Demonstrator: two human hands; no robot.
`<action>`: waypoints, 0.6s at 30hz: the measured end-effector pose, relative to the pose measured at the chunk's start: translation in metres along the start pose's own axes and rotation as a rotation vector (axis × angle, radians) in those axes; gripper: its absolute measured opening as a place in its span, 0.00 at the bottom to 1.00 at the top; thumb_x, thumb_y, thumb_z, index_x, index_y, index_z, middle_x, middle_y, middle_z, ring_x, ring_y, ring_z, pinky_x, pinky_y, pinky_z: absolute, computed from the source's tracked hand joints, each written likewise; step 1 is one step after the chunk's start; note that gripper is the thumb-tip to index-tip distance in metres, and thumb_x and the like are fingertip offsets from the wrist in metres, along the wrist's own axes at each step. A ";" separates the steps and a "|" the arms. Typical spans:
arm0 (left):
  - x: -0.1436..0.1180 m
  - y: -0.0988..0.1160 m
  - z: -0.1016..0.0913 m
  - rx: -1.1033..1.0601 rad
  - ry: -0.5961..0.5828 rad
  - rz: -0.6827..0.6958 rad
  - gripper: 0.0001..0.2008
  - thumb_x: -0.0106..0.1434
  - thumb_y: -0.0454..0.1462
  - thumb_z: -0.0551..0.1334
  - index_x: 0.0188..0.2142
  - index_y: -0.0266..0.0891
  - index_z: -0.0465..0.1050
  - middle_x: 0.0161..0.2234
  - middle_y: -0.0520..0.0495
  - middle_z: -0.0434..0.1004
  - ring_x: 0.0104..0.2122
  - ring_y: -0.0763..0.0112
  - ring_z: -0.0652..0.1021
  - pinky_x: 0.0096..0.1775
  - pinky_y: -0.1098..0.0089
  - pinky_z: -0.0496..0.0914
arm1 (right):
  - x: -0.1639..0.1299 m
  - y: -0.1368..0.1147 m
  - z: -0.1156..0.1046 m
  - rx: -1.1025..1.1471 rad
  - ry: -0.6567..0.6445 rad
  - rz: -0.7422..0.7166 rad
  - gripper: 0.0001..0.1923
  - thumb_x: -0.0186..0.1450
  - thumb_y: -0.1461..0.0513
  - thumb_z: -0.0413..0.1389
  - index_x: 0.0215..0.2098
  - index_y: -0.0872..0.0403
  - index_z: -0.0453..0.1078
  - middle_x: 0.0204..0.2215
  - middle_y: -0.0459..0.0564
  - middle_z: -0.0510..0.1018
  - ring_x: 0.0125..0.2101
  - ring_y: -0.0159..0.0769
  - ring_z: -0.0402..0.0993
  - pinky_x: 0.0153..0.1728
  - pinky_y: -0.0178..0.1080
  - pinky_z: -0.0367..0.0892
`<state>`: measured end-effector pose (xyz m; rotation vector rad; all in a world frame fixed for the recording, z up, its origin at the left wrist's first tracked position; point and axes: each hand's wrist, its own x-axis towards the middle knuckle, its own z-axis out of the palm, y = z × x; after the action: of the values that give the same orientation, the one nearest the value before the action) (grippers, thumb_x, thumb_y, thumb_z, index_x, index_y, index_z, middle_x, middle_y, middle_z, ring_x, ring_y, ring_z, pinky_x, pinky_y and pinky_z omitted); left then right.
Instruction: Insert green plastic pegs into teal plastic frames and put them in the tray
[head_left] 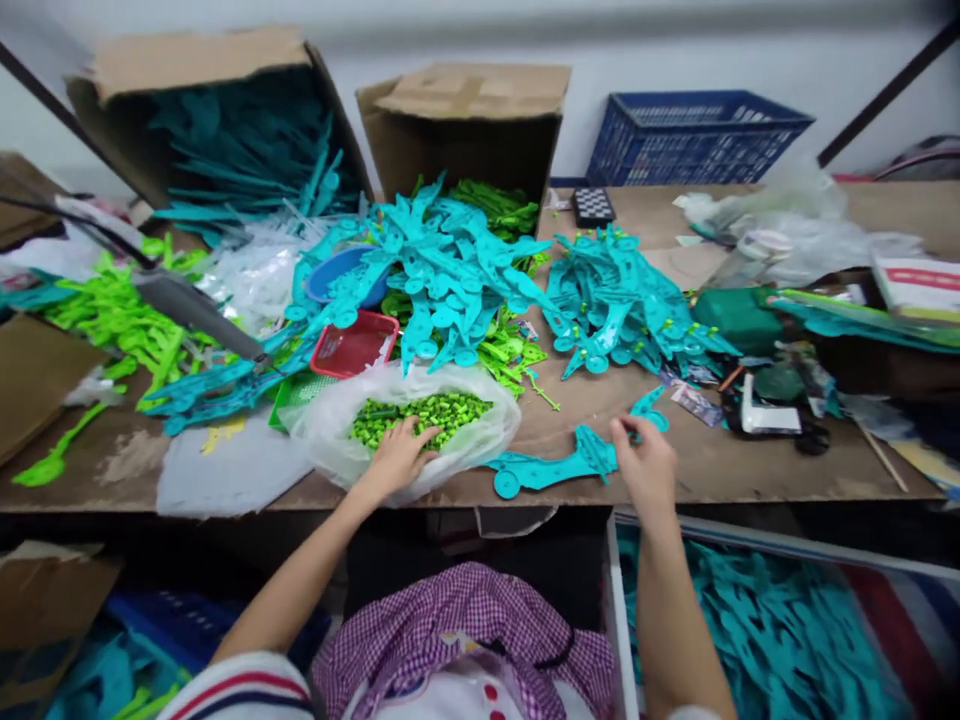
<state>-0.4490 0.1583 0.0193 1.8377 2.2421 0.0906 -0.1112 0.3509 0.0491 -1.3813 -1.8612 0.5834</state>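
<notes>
My left hand (397,455) reaches into a clear plastic bag (480,440) of small green plastic pieces (435,410), fingers curled among them. My right hand (646,462) pinches the middle of a long teal plastic part (540,470) that lies flat on the worn tabletop (720,465) near the front edge. A second teal part (651,405) lies just beyond that hand.
Heaps of teal parts (450,270) (622,305) and bright green parts (120,315) cover the table. A red tray (354,343), a blue bowl (337,272), two cardboard boxes (465,110) (217,110) and a blue crate (690,135) stand behind. A bin of teal parts (750,620) sits below right.
</notes>
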 end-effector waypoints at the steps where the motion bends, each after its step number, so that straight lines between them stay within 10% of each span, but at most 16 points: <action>1: 0.001 0.000 0.001 -0.014 0.013 -0.003 0.20 0.67 0.40 0.55 0.58 0.46 0.69 0.54 0.35 0.64 0.52 0.51 0.71 0.51 0.53 0.66 | 0.035 -0.008 0.008 -0.033 0.024 -0.122 0.18 0.66 0.49 0.50 0.39 0.53 0.74 0.38 0.55 0.79 0.40 0.44 0.75 0.42 0.44 0.70; 4: 0.002 0.000 0.008 -0.027 0.048 -0.036 0.19 0.67 0.39 0.55 0.57 0.47 0.71 0.55 0.35 0.65 0.53 0.50 0.70 0.51 0.52 0.66 | 0.151 -0.022 0.048 -0.196 -0.020 -0.299 0.16 0.69 0.59 0.46 0.42 0.56 0.74 0.42 0.59 0.78 0.47 0.46 0.72 0.50 0.45 0.66; 8: -0.001 -0.007 0.020 -0.004 0.075 -0.054 0.19 0.67 0.38 0.55 0.56 0.49 0.72 0.56 0.37 0.67 0.55 0.51 0.70 0.51 0.52 0.67 | 0.266 -0.024 0.123 -0.516 -0.464 -0.413 0.20 0.68 0.67 0.42 0.51 0.62 0.72 0.51 0.64 0.74 0.52 0.48 0.69 0.52 0.44 0.64; 18: -0.005 -0.016 0.047 0.151 0.176 -0.080 0.19 0.59 0.36 0.61 0.48 0.57 0.78 0.53 0.42 0.75 0.51 0.55 0.76 0.48 0.57 0.71 | 0.354 -0.004 0.263 -0.577 -0.731 -0.482 0.31 0.64 0.66 0.50 0.66 0.58 0.56 0.64 0.62 0.61 0.57 0.49 0.66 0.52 0.44 0.64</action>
<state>-0.4525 0.1456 -0.0291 1.8783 2.5028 0.0738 -0.3719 0.7019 -0.0111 -1.0276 -3.0172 0.3201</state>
